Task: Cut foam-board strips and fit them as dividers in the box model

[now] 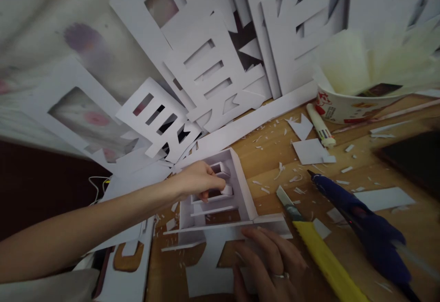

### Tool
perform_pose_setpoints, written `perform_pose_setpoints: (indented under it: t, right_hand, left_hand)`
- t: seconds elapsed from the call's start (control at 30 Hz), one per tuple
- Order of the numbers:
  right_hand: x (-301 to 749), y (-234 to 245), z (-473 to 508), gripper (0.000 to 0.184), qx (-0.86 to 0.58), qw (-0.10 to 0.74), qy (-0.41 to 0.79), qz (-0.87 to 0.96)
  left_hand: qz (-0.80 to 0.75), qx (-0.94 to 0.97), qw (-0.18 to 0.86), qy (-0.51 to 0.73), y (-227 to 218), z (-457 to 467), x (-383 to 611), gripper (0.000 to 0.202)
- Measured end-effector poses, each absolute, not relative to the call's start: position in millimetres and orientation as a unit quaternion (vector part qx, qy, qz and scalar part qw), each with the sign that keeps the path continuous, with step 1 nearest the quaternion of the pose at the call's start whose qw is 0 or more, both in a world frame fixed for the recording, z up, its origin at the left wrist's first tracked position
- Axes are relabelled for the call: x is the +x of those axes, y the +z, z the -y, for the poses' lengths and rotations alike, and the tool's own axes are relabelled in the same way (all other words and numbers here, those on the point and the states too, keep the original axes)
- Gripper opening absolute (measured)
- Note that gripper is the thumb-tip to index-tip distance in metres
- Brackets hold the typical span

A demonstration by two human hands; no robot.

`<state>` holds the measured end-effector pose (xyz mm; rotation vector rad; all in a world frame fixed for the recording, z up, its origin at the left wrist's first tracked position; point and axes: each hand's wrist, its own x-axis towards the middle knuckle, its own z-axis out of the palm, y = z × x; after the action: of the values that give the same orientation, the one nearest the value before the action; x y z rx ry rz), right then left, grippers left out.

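My left hand (201,180) reaches into a white board frame (244,187), its fingers pinched on a small white strip (227,189) at an inner opening. Raised white walls edge the frame and its slots. My right hand (271,263), with a ring on one finger, lies near the frame's front edge with the fingers bent and apart. Beneath it is a flat white cut-out (209,274). To its right lie a yellow utility knife (319,251) with the blade out and a blue hot glue gun (360,228).
Large white cut-out boards (216,68) lean at the back. A paper bucket (357,107) stands at the back right, near a thick white multicolour pen (320,125). White scraps (309,151) litter the wooden table (268,164). A dark flat object (415,160) lies at the right.
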<state>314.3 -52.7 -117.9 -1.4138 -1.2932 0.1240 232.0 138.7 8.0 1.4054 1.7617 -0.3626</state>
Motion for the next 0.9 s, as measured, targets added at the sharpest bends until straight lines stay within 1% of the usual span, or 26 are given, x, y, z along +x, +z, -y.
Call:
perform_pose_setpoints:
  t: [0.17, 0.23, 0.33, 0.47, 0.77, 0.9]
  right_hand:
    - [321, -114, 54, 0.018, -0.601, 0.559, 0.051, 0.569]
    - [328, -112, 56, 0.014, -0.591, 0.534, 0.058, 0.601]
    - [336, -111, 58, 0.016, -0.574, 0.493, 0.064, 0.65]
    - [340, -112, 59, 0.016, -0.565, 0.501, 0.072, 0.651]
    - [335, -109, 59, 0.015, -0.56, 0.528, 0.099, 0.631]
    - [337, -108, 60, 0.017, -0.551, 0.524, 0.107, 0.641]
  left_hand:
    - [-0.705, 0.564, 0.404, -0.147, 5, -138, 234, 0.015]
    - [-0.707, 0.563, 0.401, -0.147, 5, -138, 235, 0.017]
    - [-0.708, 0.563, 0.4, -0.147, 5, -137, 237, 0.019]
    - [-0.709, 0.559, 0.408, -0.138, 7, -135, 241, 0.02]
    - [-0.725, 0.532, 0.421, -0.116, 8, -131, 244, 0.039]
    - [-0.728, 0.524, 0.425, -0.12, 9, -127, 241, 0.042]
